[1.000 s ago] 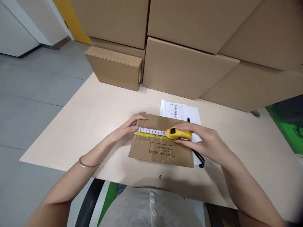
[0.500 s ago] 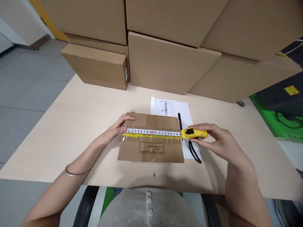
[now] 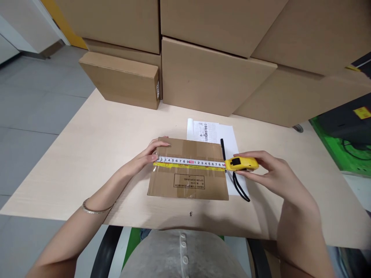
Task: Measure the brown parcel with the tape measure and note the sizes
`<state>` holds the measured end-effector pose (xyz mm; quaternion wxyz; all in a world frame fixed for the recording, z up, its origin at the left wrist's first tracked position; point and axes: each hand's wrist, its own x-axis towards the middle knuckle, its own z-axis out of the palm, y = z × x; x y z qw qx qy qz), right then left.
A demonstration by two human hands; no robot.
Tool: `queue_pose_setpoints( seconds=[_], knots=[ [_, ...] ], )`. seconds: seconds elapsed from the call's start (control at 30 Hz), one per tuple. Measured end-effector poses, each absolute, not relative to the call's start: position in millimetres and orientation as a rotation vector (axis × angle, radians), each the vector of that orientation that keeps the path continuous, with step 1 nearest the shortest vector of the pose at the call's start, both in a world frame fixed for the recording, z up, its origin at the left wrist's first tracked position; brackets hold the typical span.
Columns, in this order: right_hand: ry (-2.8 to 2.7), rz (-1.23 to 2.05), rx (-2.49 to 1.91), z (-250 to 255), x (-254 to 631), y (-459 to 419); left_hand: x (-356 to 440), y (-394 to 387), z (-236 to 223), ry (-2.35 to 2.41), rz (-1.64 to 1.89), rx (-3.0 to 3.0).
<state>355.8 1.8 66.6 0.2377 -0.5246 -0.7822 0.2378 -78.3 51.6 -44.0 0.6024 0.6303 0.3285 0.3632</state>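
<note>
A small brown cardboard box lies in front of me, with clear and yellow tape and a printed black frame on top. Across it runs the white blade of a yellow tape measure, pulled out from left to right. My right hand grips the tape measure's case just past the box's right edge, thumb and fingers on opposite sides. At the box's left edge, my left hand pinches the blade's end against the cardboard, its other fingers around the far corner. A black wrist strap hangs from the case.
Under the box's right side lie white papers with a black pen on them. Large cardboard boxes form a wall at the back of the table. A flatter box stands at back left.
The whole view has shifted slightly, so everything appears a little further right. Both hands keep their hold, and the blade stays stretched across the box.
</note>
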Motion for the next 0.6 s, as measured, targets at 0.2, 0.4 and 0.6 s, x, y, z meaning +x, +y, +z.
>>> queue_pose_setpoints(
  seconds=[0.2,0.4,0.6],
  knots=[
    [-2.243,0.598,-1.423,103.7,340.6,7.8,-72.7,49.6,-34.3,0.758,0.845,1.488],
    [-2.439,0.878,-1.216,104.2,253.0,35.1,-74.4,50.9,-39.4,0.756,0.853,1.513],
    [-2.454,0.854,-0.986,83.1,185.1,45.0,-75.3,51.3,-49.3,0.758,0.904,1.523]
  ],
)
